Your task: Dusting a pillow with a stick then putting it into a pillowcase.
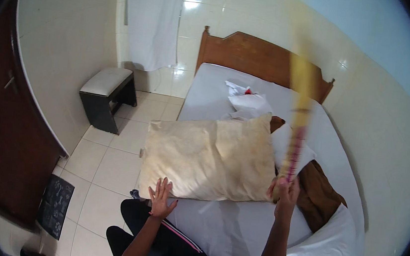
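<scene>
A large cream pillow [205, 158] without a pillowcase lies across the bed, stained in places. My left hand [161, 200] rests with spread fingers at its near left edge, holding nothing. Beside the pillow's right end, my right hand [285, 191] grips the lower end of what looks like a long yellow hand broom [300, 111] with pink binding. It is raised upright, and motion blurs its upper part. White sheeting [225, 224] covers the mattress under the pillow.
White cloths [249, 102], brown fabric [322, 192] and a white pillow [327, 249] lie about the bed. A wooden headboard [250, 54] stands beyond. To the left are a padded stool [106, 84], a dark mat [55, 206] and a brown door [6, 126]. A white towel [154, 21] hangs on the wall.
</scene>
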A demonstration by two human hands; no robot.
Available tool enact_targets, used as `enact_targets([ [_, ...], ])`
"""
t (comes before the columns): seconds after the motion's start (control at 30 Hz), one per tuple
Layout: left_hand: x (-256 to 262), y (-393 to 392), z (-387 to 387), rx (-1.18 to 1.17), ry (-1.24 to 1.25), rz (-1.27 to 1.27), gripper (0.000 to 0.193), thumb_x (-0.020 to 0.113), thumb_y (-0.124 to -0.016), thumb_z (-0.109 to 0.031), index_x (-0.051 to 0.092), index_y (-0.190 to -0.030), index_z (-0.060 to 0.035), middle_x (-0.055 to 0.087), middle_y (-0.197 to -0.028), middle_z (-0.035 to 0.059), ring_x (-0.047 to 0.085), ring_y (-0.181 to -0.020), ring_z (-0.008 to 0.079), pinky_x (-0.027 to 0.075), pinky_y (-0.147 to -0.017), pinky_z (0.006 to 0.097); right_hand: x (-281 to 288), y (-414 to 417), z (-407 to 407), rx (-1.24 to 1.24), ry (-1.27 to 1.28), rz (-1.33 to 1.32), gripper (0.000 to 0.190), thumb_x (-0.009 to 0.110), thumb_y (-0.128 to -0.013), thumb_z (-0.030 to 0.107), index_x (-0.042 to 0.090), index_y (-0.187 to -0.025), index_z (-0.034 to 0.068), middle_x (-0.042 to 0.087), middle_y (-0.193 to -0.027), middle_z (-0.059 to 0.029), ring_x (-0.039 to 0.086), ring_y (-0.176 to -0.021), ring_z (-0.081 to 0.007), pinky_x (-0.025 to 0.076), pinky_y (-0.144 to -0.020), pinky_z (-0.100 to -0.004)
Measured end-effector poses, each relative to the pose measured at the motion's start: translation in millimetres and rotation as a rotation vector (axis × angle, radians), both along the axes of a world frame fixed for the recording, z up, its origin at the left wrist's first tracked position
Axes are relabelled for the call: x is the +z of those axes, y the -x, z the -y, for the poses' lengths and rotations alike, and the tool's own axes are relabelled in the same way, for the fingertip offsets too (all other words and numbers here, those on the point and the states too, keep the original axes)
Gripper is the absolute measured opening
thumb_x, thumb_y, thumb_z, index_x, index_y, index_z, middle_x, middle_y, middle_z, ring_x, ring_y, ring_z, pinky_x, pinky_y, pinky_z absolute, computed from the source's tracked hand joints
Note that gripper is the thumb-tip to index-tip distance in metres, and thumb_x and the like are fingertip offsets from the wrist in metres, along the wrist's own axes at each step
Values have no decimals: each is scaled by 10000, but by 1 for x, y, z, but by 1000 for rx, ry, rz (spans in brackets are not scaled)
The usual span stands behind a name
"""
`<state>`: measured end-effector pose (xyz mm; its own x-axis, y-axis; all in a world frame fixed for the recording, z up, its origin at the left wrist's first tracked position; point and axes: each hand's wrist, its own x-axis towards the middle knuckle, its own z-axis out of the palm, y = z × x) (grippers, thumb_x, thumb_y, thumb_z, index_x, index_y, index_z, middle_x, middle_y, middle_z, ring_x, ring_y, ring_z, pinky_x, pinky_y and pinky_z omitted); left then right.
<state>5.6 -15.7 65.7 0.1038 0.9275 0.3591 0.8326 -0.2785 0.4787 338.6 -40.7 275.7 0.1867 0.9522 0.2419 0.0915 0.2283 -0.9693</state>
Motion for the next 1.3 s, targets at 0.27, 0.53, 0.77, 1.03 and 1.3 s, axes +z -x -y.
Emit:
enact_targets([
  [0.27,7,-2,0,22,43,31,806,691,-639,-211,293,-1336,-143,179,-1438,79,87,-1341,296,16,-1016,592,-132,17,-19,-246,223,747,409,582,-814,276,424,-1057,-13,578,-854,-179,591,-798,-188,457,-670,-370],
  [0.53,3,-5,-2,35,33,42,825,706,-607,-179,302,-1326,-142,181,-1437,77,74,-1342,299,20,-1011,604,-16,-54,-2,-244,-268,-4,266,566,-843,249,461,-871,7,499,-638,-37,469,-499,-107,397,-462,-232],
  [0.77,2,-5,-1,67,27,51,829,698,-598,-163,305,-1328,-152,180,-1439,77,79,-1342,301,21,-1010,607,-145,-29,3,-547,386,926,483,527,-828,263,418,-1171,-59,592,-793,-157,578,-792,-176,450,-693,-315],
  [1.03,-3,-1,-3,199,5,253,731,590,-712,-311,277,-1356,-164,152,-1447,92,61,-1342,313,32,-998,605,-13,-83,22,-473,-361,180,140,520,-848,130,472,-864,0,526,-712,-54,491,-576,-103,423,-539,-248],
  [1.3,-8,4,0,229,-27,251,729,605,-720,-324,280,-1356,-176,148,-1450,83,67,-1340,323,32,-990,621,-125,21,-21,-349,627,948,475,523,-815,220,358,-1133,-91,527,-932,-326,525,-905,-452,414,-778,-477],
])
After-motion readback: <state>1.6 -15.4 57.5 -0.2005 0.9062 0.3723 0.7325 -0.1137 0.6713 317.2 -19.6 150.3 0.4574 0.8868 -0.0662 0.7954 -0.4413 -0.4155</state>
